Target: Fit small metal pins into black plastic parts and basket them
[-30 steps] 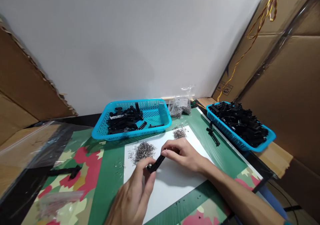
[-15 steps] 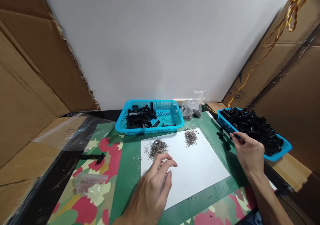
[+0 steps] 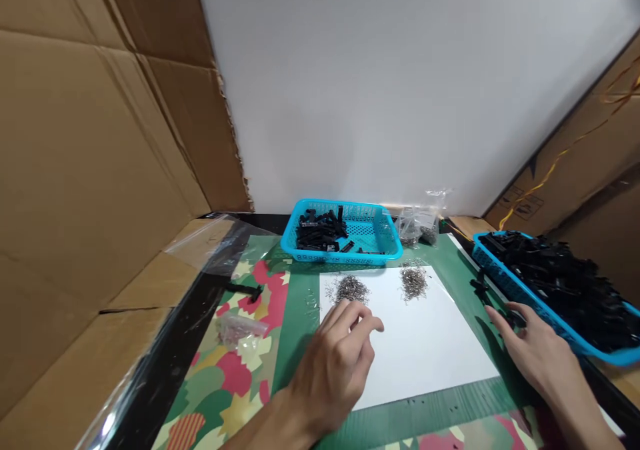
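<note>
My left hand (image 3: pixel 337 360) hovers over the left edge of the white paper (image 3: pixel 425 350), just below a pile of tiny metal pins (image 3: pixel 351 290). Its thumb and index finger are apart, and I see nothing between them. On the right, my right hand (image 3: pixel 543 350) has its fingers around a small black plastic part (image 3: pixel 515 318), partly hidden by the fingers, low over the green mat. Just beyond its fingertips lies another black plastic part (image 3: pixel 481 287). A second pin pile (image 3: pixel 414 282) sits near the paper's top right.
A blue basket (image 3: pixel 345 258) with black parts stands behind the paper. Another blue basket (image 3: pixel 535 300), heaped with black parts, flanks my right hand. Clear bags (image 3: pixel 417 227) lie at the back. At left are a black part (image 3: pixel 245 290), a small plastic bag (image 3: pixel 243 330) and cardboard walls (image 3: pixel 100 137).
The view has swung left, so things appear further right. My right hand has come down from the basket's edge toward the mat. My left hand stays near the left pin pile.
</note>
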A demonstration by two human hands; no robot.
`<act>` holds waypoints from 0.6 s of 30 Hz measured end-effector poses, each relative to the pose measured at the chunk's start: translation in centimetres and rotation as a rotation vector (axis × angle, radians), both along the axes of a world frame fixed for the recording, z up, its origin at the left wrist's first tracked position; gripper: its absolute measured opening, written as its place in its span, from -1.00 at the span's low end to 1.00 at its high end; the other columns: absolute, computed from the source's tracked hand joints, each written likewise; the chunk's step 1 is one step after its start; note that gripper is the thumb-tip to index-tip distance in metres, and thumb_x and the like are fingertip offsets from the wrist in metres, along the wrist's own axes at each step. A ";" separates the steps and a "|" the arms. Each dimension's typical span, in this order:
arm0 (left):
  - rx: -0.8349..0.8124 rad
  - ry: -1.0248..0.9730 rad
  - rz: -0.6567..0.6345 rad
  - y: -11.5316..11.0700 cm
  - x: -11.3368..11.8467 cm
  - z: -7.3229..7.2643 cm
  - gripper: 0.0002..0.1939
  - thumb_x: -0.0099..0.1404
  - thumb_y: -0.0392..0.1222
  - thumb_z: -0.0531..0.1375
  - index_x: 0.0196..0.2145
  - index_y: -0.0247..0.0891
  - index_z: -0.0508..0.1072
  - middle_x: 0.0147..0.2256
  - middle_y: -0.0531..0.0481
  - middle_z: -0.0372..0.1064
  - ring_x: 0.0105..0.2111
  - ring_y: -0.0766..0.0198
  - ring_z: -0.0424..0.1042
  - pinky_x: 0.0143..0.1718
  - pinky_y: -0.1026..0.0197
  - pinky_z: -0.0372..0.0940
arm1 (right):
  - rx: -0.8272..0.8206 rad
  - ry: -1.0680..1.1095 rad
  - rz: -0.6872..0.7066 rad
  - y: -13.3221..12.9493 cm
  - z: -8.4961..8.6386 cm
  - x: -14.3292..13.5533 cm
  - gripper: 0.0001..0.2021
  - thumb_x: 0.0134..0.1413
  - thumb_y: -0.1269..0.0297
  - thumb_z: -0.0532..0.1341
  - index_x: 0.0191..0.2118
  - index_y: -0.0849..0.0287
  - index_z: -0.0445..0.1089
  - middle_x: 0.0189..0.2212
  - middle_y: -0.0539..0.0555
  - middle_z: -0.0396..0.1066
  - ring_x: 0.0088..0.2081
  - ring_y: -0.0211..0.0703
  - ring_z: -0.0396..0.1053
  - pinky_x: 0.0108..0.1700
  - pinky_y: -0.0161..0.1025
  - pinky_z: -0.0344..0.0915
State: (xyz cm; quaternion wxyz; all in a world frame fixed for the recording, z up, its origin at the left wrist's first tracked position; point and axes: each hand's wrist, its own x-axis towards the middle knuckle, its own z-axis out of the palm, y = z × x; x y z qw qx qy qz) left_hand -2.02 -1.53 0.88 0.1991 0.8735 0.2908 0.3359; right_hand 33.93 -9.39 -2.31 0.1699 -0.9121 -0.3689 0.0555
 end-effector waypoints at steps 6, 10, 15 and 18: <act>0.159 0.216 0.435 3.7 -0.9 1.9 -0.76 0.55 -0.29 0.09 0.10 -0.21 0.43 -0.06 -0.12 0.47 -0.06 -0.01 0.40 -0.04 -0.03 0.30 | 0.356 0.005 -0.039 -0.7 3.6 -3.7 -0.27 0.24 -0.30 0.05 0.17 0.25 0.46 -0.50 0.17 0.50 -0.39 0.24 0.49 -0.34 -0.03 0.30; 0.131 0.323 0.522 6.1 -1.1 3.0 -0.62 0.55 -0.16 0.17 0.25 -0.29 0.32 0.01 -0.19 0.48 0.03 -0.08 0.42 0.07 -0.12 0.29 | 0.413 0.031 0.193 -0.2 4.4 -4.8 -0.43 0.28 -0.29 0.13 -0.26 0.16 0.58 -0.45 0.18 0.52 -0.48 0.03 0.44 -0.41 -0.12 0.28; -0.099 0.271 0.486 8.8 -0.7 4.0 -0.67 0.51 -0.15 0.23 0.15 -0.30 0.42 -0.19 -0.12 0.51 -0.17 0.01 0.51 -0.09 0.02 0.34 | 0.338 0.055 0.831 2.5 3.3 -5.8 -0.40 0.47 -0.18 -0.05 -0.36 0.11 0.51 -0.38 0.17 0.49 -0.46 -0.09 0.44 -0.36 -0.19 0.32; -0.134 0.252 0.478 10.1 -0.5 4.5 -0.88 0.49 -0.20 0.24 -0.07 -0.24 0.52 -0.29 -0.05 0.52 -0.28 0.08 0.51 -0.25 0.12 0.31 | 0.159 0.072 0.973 3.6 3.5 -6.9 -0.48 0.52 -0.08 -0.06 -0.29 0.08 0.50 -0.40 0.13 0.53 -0.42 -0.04 0.49 -0.36 -0.21 0.27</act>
